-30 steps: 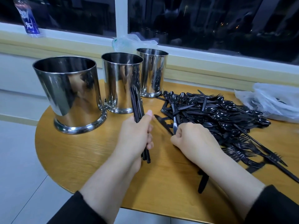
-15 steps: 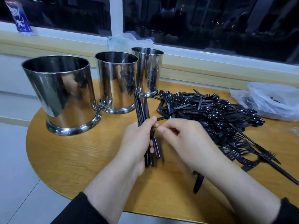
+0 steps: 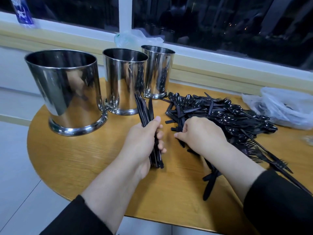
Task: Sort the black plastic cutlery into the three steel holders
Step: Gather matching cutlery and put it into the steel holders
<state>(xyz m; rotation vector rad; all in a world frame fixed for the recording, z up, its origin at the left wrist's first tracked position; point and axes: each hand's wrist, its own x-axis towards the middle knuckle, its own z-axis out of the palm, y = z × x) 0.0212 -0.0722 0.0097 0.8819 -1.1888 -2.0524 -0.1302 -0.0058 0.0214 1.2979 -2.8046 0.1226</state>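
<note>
Knife bundle (image 3: 145, 114) gripped in left hand (image 3: 144, 143), right hand (image 3: 201, 134) on cutlery pile (image 3: 220, 114)

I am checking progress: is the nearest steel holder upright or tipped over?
Upright. The nearest steel holder stands on its flared base on the table, open mouth upward.

The person wore a black long-sleeved top. Both sleeves were pushed up, leaving the forearms bare. The left hand (image 3: 144, 141) and right hand (image 3: 201, 134) were bare, without gloves, rings or a watch. The fingernails were short and unpainted.
</note>
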